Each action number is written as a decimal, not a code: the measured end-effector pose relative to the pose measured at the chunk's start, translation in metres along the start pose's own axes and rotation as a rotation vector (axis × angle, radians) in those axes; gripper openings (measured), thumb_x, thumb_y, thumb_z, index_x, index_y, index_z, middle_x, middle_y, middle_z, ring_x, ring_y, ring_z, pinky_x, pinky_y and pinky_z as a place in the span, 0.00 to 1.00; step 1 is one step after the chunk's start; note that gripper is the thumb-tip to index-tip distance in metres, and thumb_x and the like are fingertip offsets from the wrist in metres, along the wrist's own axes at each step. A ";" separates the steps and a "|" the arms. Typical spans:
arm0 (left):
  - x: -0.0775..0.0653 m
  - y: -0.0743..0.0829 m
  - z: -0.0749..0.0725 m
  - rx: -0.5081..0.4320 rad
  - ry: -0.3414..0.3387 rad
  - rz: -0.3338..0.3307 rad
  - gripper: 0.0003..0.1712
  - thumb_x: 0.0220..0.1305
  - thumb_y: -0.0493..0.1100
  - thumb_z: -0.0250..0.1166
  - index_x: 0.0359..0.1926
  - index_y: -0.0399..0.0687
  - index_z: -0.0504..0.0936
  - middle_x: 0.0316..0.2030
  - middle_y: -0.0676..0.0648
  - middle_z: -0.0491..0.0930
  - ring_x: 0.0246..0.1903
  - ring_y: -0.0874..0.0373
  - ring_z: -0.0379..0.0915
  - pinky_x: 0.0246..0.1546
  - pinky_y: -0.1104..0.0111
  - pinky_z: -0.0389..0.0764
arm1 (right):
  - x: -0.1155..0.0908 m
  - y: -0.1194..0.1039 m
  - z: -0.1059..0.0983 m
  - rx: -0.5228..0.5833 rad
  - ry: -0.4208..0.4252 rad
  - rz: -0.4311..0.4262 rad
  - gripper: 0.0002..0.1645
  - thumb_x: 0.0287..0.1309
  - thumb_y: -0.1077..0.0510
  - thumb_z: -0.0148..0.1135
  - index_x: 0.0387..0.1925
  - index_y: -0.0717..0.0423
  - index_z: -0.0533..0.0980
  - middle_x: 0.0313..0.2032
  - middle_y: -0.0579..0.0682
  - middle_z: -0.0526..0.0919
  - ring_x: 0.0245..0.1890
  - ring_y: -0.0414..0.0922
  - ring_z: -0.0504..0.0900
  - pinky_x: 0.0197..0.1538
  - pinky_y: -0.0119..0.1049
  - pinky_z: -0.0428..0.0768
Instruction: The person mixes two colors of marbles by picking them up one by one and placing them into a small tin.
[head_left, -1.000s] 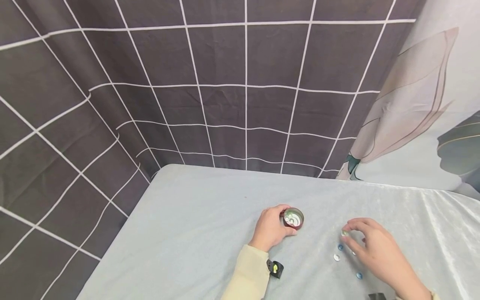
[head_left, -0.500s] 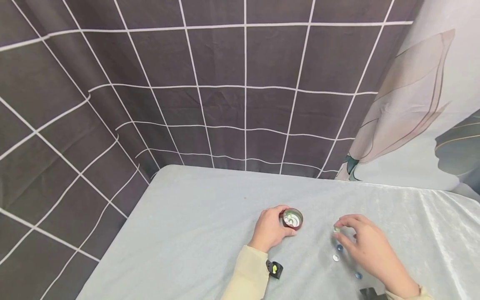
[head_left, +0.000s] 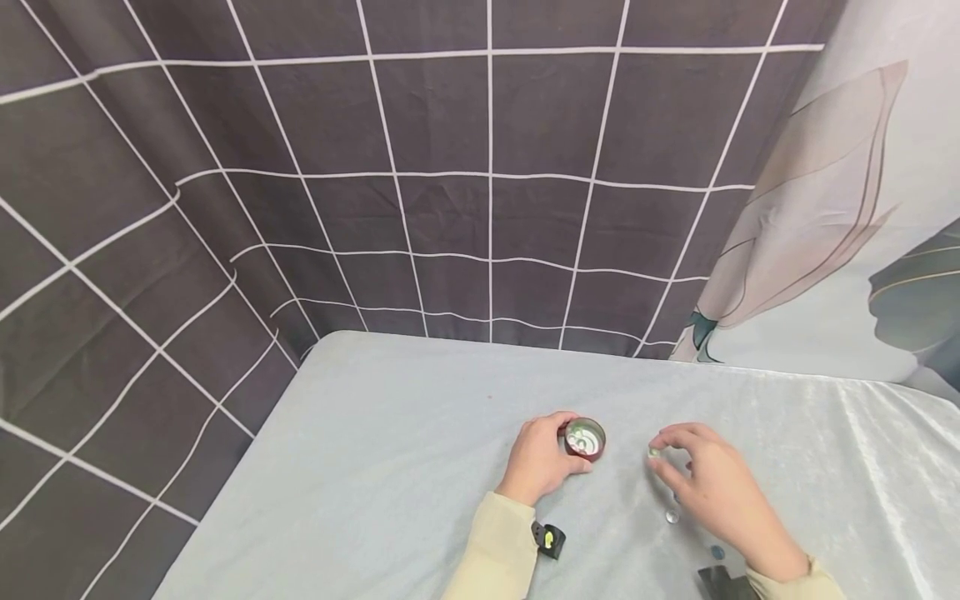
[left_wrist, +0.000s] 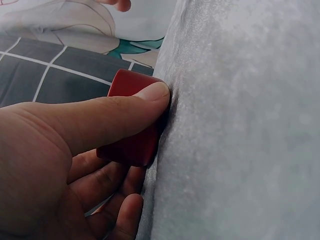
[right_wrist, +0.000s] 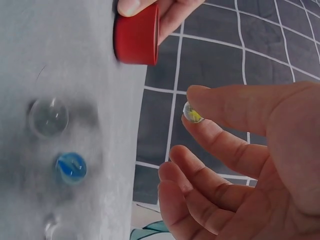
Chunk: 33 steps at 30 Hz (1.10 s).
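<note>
your left hand gripped the red cup on the table, in from its far edge. your right hand pinched a yellow-streaked marble above the table, to the cup's right.

The right hand has carried its marble closer to the red cup.
</note>
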<state>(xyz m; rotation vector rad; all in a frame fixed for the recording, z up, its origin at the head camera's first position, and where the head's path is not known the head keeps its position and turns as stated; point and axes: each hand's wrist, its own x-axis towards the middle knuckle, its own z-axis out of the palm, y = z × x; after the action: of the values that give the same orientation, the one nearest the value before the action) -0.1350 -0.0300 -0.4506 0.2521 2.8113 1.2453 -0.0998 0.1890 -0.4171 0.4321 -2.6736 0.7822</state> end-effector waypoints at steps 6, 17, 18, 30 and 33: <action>0.000 0.000 0.001 0.009 0.002 0.003 0.33 0.43 0.42 0.84 0.54 0.51 0.84 0.47 0.54 0.85 0.51 0.56 0.78 0.55 0.64 0.77 | 0.005 -0.003 0.005 0.016 -0.029 0.027 0.09 0.49 0.61 0.77 0.32 0.53 0.82 0.41 0.55 0.84 0.34 0.49 0.83 0.32 0.40 0.82; 0.001 0.000 0.000 0.002 0.008 0.015 0.33 0.43 0.41 0.84 0.54 0.50 0.84 0.47 0.54 0.85 0.50 0.58 0.79 0.55 0.65 0.77 | 0.011 -0.012 0.010 0.045 -0.054 0.056 0.08 0.50 0.61 0.76 0.33 0.53 0.83 0.41 0.55 0.84 0.36 0.49 0.82 0.34 0.41 0.81; 0.001 0.000 0.000 0.002 0.009 0.015 0.33 0.43 0.41 0.84 0.54 0.50 0.84 0.47 0.54 0.86 0.50 0.58 0.79 0.55 0.65 0.77 | 0.012 -0.012 0.011 0.049 -0.051 0.053 0.08 0.50 0.62 0.75 0.33 0.54 0.83 0.41 0.55 0.84 0.36 0.49 0.82 0.34 0.41 0.81; 0.001 0.000 0.000 0.010 0.009 0.022 0.32 0.43 0.41 0.84 0.53 0.50 0.85 0.46 0.54 0.86 0.48 0.60 0.80 0.53 0.66 0.78 | 0.018 -0.019 0.019 0.060 -0.044 0.033 0.09 0.49 0.63 0.75 0.33 0.56 0.82 0.41 0.57 0.84 0.34 0.49 0.82 0.36 0.45 0.81; 0.002 0.000 0.000 0.015 0.007 0.019 0.32 0.43 0.42 0.84 0.53 0.51 0.85 0.46 0.54 0.86 0.48 0.60 0.80 0.54 0.66 0.78 | 0.019 -0.021 0.021 0.061 -0.050 0.038 0.09 0.49 0.64 0.75 0.33 0.56 0.83 0.42 0.57 0.84 0.33 0.49 0.81 0.36 0.45 0.80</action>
<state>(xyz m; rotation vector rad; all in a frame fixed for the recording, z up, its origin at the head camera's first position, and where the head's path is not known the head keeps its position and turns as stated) -0.1366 -0.0297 -0.4507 0.2762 2.8318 1.2323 -0.1139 0.1565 -0.4167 0.4225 -2.7171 0.8773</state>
